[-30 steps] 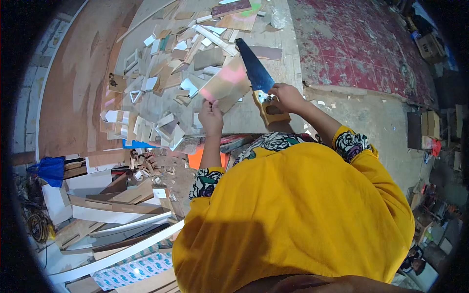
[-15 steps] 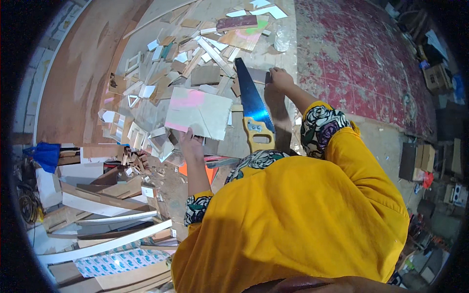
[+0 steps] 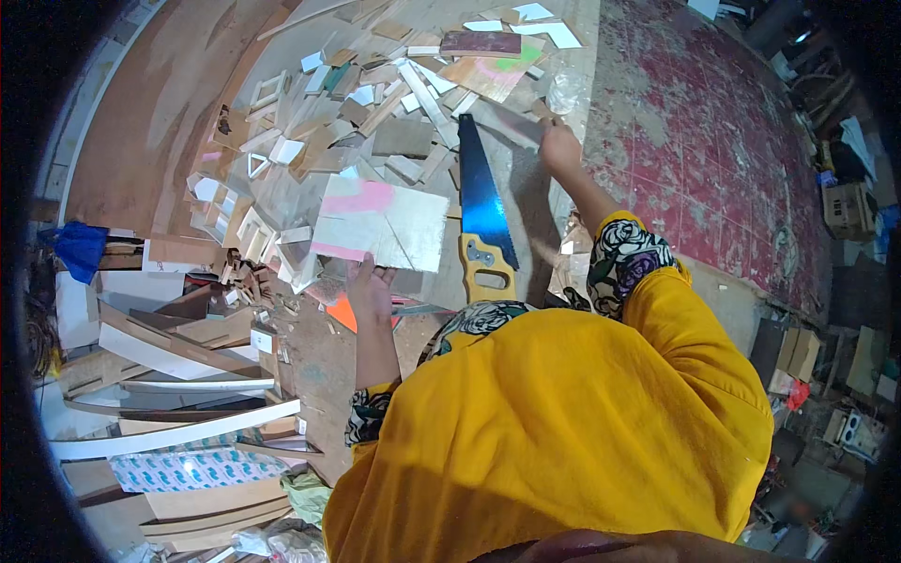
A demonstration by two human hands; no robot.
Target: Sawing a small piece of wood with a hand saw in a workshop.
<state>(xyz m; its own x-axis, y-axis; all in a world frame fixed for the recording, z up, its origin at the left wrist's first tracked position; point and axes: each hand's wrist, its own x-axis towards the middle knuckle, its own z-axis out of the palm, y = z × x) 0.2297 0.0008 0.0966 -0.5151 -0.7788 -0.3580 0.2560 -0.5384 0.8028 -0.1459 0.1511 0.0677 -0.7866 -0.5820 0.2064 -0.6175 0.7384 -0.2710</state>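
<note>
My left hand (image 3: 374, 286) grips the near edge of a pale, pink-painted board (image 3: 380, 225), which has a dark diagonal line on it. To the board's right, a handsaw (image 3: 486, 220) with a dark blade and yellow handle lies on the work table (image 3: 575, 61), blade pointing away from me. My right hand (image 3: 560, 150) is farther forward, beyond the saw, with its fingers closed on a thin greyish strip (image 3: 511, 122), which is blurred. Many wood and white offcuts (image 3: 375, 113) are spread over the table beyond and left of the board.
A large brown sheet (image 3: 141, 141) lies at the left. Red, stained flooring (image 3: 694, 169) spreads to the right, with cardboard boxes (image 3: 845, 208) and clutter beyond. A pile of long boards (image 3: 178, 394) and a blue bag (image 3: 77, 249) are at lower left.
My right hand has let go of the saw, which now lies flat, and has moved forward onto a strip. The pink board has shifted down and left with my left hand.
</note>
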